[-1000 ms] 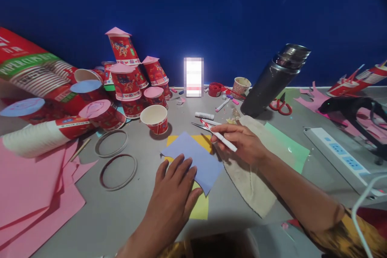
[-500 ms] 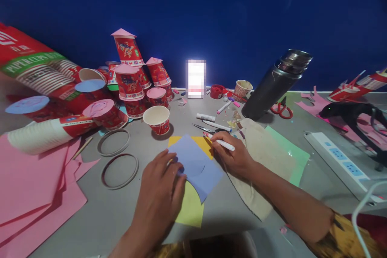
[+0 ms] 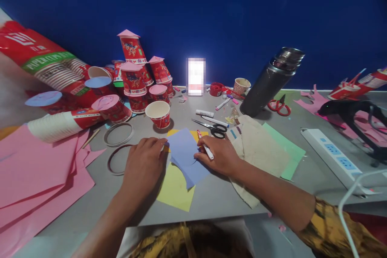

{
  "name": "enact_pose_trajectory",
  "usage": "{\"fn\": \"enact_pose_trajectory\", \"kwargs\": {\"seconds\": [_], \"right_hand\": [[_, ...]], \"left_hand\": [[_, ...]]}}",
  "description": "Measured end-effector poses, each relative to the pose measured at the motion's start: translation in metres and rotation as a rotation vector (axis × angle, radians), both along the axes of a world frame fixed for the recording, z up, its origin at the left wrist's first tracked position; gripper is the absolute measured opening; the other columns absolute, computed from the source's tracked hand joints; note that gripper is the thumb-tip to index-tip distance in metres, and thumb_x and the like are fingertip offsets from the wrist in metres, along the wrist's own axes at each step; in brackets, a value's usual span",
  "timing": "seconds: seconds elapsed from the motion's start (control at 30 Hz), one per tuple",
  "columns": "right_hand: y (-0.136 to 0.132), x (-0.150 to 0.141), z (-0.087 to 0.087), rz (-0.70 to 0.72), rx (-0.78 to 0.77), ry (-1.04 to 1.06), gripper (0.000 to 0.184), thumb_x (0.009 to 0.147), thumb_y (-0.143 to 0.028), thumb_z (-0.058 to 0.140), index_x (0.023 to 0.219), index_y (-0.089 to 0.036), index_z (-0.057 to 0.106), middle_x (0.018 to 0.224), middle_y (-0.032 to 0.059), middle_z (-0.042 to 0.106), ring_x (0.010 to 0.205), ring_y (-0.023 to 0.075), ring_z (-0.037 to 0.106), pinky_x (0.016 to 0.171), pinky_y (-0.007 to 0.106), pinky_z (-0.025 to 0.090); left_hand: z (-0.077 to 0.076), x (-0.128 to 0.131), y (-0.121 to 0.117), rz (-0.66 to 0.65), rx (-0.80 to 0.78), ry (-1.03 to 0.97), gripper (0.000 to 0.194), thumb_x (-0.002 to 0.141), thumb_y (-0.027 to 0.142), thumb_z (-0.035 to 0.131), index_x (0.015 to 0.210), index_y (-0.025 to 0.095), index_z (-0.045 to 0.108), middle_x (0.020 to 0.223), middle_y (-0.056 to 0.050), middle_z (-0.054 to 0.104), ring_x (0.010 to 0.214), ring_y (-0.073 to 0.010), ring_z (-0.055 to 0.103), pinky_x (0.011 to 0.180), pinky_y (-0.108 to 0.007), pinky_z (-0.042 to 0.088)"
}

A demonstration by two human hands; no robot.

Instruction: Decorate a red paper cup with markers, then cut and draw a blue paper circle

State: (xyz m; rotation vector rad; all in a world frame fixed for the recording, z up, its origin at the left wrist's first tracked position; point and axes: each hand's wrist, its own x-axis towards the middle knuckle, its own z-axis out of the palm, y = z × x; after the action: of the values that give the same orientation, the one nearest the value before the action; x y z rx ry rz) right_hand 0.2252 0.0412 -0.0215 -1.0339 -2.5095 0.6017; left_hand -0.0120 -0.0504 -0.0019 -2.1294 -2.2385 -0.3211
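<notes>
A sheet of blue-violet paper with a curved line on it lies between my hands, over orange paper and yellow paper. My left hand has its fingers curled at the blue sheet's left edge, apparently pinching it. Held low in my right hand is a white marker with a red end; the thumb and fingertips touch the sheet's right edge. Black-handled scissors lie just beyond that hand, near a blue-tipped marker and a glue stick.
Red paper cups with pink paper tops are stacked at the left, behind an upright cup. Tape rings and pink sheets lie left. A cloth, dark flask, red-handled scissors and power strip are right.
My left hand moved from flat on the blue sheet to its left edge. My right hand came down to the right edge with the marker, uncovering the scissors. The sheet has turned slightly.
</notes>
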Motion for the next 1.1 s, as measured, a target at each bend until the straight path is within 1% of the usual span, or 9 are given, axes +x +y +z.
{"fn": "enact_pose_trajectory", "kwargs": {"seconds": [0.1, 0.17, 0.37, 0.43, 0.53, 0.6, 0.9, 1.0, 1.1], "right_hand": [[0.0, -0.003, -0.001, 0.032, -0.08, 0.08, 0.017, 0.092, -0.023, 0.074, 0.107, -0.023, 0.066, 0.097, 0.0025, 0.08, 0.089, 0.0231, 0.075, 0.077, 0.032, 0.045], [0.001, -0.003, -0.003, 0.032, -0.096, 0.155, 0.016, 0.091, -0.021, 0.072, 0.105, -0.024, 0.066, 0.096, 0.0015, 0.079, 0.088, 0.0217, 0.074, 0.078, 0.031, 0.047], [0.004, 0.002, -0.008, 0.041, -0.023, 0.215, 0.014, 0.094, -0.024, 0.066, 0.108, -0.024, 0.066, 0.1, 0.0038, 0.079, 0.085, 0.0216, 0.073, 0.079, 0.032, 0.048], [0.004, 0.002, -0.009, 0.049, 0.006, 0.183, 0.012, 0.098, -0.026, 0.063, 0.109, -0.024, 0.066, 0.1, 0.0049, 0.079, 0.085, 0.0225, 0.073, 0.077, 0.033, 0.048], [0.003, 0.002, -0.01, 0.047, 0.036, 0.147, 0.011, 0.101, -0.028, 0.059, 0.109, -0.024, 0.066, 0.1, 0.0058, 0.079, 0.088, 0.0237, 0.074, 0.077, 0.033, 0.048], [0.003, 0.002, -0.009, 0.044, 0.026, 0.146, 0.011, 0.101, -0.029, 0.06, 0.109, -0.024, 0.065, 0.102, 0.0055, 0.079, 0.09, 0.0236, 0.074, 0.079, 0.033, 0.048], [0.004, -0.002, -0.006, 0.076, -0.117, 0.252, 0.015, 0.09, -0.026, 0.072, 0.104, -0.024, 0.066, 0.097, 0.0027, 0.076, 0.084, 0.0213, 0.07, 0.077, 0.031, 0.047], [0.005, -0.001, -0.003, 0.046, -0.143, 0.359, 0.009, 0.091, -0.025, 0.067, 0.1, -0.024, 0.065, 0.094, 0.0018, 0.074, 0.081, 0.0198, 0.068, 0.076, 0.031, 0.048], [0.007, 0.002, -0.002, -0.046, -0.158, 0.481, 0.008, 0.09, -0.026, 0.067, 0.097, -0.024, 0.065, 0.091, 0.0012, 0.072, 0.079, 0.0191, 0.065, 0.074, 0.03, 0.048]], "left_hand": [[0.0, -0.002, 0.0, -0.01, -0.009, -0.041, 0.031, 0.102, 0.025, 0.047, 0.107, 0.016, 0.076, 0.104, -0.014, 0.079, 0.102, -0.035, 0.069, 0.088, -0.051, 0.054], [-0.002, -0.004, -0.002, -0.022, 0.011, -0.075, 0.03, 0.1, 0.023, 0.047, 0.105, 0.016, 0.076, 0.103, -0.014, 0.078, 0.099, -0.0337, 0.069, 0.088, -0.05, 0.055], [-0.01, 0.0, -0.019, -0.235, 0.115, -0.194, 0.044, 0.089, 0.006, 0.047, 0.122, 0.02, 0.074, 0.111, -0.012, 0.072, 0.104, -0.0292, 0.066, 0.088, -0.046, 0.056], [-0.011, 0.007, -0.023, -0.258, 0.128, -0.192, 0.041, 0.091, 0.007, 0.048, 0.118, 0.021, 0.075, 0.107, -0.011, 0.072, 0.1, -0.0293, 0.066, 0.083, -0.045, 0.055], [-0.013, 0.016, -0.024, -0.251, 0.118, -0.183, 0.028, 0.097, 0.014, 0.052, 0.103, 0.021, 0.078, 0.097, -0.01, 0.073, 0.093, -0.0292, 0.066, 0.077, -0.044, 0.053], [-0.014, 0.02, -0.024, -0.252, 0.108, -0.181, 0.026, 0.1, 0.017, 0.054, 0.096, 0.021, 0.078, 0.092, -0.009, 0.074, 0.091, -0.0285, 0.067, 0.076, -0.044, 0.051], [-0.02, 0.033, -0.023, -0.34, 0.18, -0.237, 0.02, 0.1, 0.013, 0.061, 0.096, 0.022, 0.078, 0.093, -0.005, 0.075, 0.09, -0.0236, 0.067, 0.076, -0.038, 0.048], [-0.013, 0.036, -0.024, -0.36, 0.242, -0.213, 0.021, 0.102, 0.013, 0.058, 0.092, 0.021, 0.076, 0.094, -0.005, 0.075, 0.09, -0.0232, 0.067, 0.076, -0.039, 0.049], [0.004, 0.025, -0.036, -0.362, 0.354, -0.11, 0.025, 0.103, 0.012, 0.051, 0.095, 0.02, 0.073, 0.096, -0.006, 0.076, 0.095, -0.0255, 0.069, 0.08, -0.043, 0.052]]}}
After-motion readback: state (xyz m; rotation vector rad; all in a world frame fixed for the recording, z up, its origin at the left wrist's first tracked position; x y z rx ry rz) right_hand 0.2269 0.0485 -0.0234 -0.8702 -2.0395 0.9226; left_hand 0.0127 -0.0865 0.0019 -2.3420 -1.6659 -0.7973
